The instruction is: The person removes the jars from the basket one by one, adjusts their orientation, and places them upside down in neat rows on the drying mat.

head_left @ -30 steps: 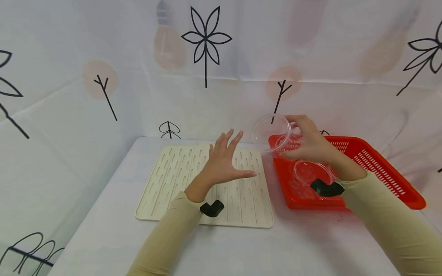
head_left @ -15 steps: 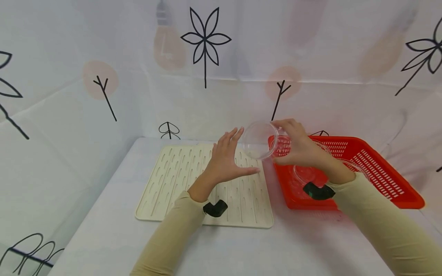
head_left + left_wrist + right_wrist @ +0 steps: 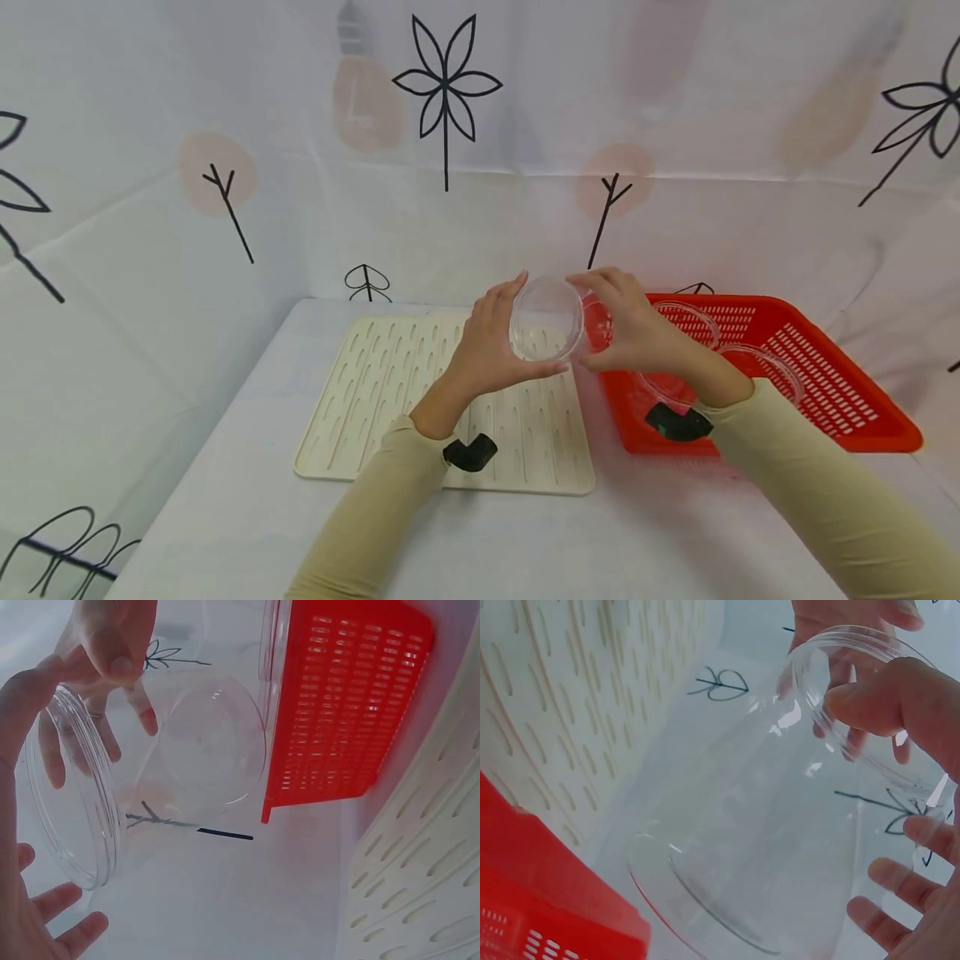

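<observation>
I hold a clear plastic bowl (image 3: 546,321) in the air between both hands, above the right edge of a cream drying mat (image 3: 390,392). My left hand (image 3: 491,337) spans its rim from the left, fingers over the top and thumb underneath. My right hand (image 3: 626,329) pinches the rim from the right, thumb on its edge. The left wrist view shows the bowl (image 3: 187,765) on its side, rim to the left. In the right wrist view the bowl (image 3: 765,825) fills the middle, with my thumb on its rim.
A red slotted basket (image 3: 825,375) stands right of the mat and holds more clear bowls (image 3: 686,321) (image 3: 765,367). White patterned cloth covers the table (image 3: 487,542) and the walls behind. Black wrist cameras (image 3: 468,454) sit on both sleeves.
My right hand carried the bowl left from above the basket to the mat's edge. My left hand, spread open before, has closed onto the bowl's rim.
</observation>
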`<control>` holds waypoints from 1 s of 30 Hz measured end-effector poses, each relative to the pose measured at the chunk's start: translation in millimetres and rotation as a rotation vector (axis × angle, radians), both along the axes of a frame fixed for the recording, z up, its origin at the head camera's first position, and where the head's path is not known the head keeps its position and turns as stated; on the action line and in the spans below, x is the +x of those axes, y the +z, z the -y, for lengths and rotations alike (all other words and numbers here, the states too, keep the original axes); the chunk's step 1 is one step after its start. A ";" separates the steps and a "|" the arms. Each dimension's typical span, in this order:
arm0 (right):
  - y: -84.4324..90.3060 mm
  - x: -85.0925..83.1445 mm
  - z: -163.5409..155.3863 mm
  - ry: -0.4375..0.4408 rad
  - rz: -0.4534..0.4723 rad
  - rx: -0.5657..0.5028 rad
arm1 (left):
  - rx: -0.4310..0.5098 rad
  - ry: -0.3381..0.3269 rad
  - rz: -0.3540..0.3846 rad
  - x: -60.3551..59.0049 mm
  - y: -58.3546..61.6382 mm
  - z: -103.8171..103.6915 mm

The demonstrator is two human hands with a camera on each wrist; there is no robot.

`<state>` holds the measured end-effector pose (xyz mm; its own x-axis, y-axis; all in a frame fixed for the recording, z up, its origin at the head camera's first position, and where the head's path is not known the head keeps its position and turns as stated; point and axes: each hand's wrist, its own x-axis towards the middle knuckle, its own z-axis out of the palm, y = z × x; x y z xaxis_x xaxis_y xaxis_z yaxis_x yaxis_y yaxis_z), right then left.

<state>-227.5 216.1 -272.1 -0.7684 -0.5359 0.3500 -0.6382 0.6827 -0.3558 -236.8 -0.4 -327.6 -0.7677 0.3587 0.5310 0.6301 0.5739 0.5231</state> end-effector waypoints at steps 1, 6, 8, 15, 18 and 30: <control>-0.3 0.5 0.8 0.005 -0.002 0.004 | 0.002 -0.002 0.002 0.3 0.4 -0.2; -1.0 3.5 5.6 0.019 -0.026 0.034 | 0.019 -0.022 0.025 2.1 2.3 -0.9; -1.2 3.9 7.5 0.025 -0.032 0.049 | 0.029 -0.034 0.040 3.2 2.8 -0.9; -3.0 3.9 10.0 0.012 -0.041 0.092 | 0.047 -0.039 0.023 4.3 2.7 -0.6; -3.0 4.3 9.9 0.008 -0.038 0.089 | 0.050 -0.033 0.011 4.2 3.2 -0.1; -2.1 3.5 3.6 -0.040 0.042 -0.069 | 0.119 -0.047 0.013 3.2 2.4 4.4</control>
<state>-224.0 212.6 -274.2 -0.8034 -0.4803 0.3520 -0.5946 0.6799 -0.4292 -233.6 -4.8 -325.3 -0.7588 0.3290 0.5621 0.6472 0.4773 0.5944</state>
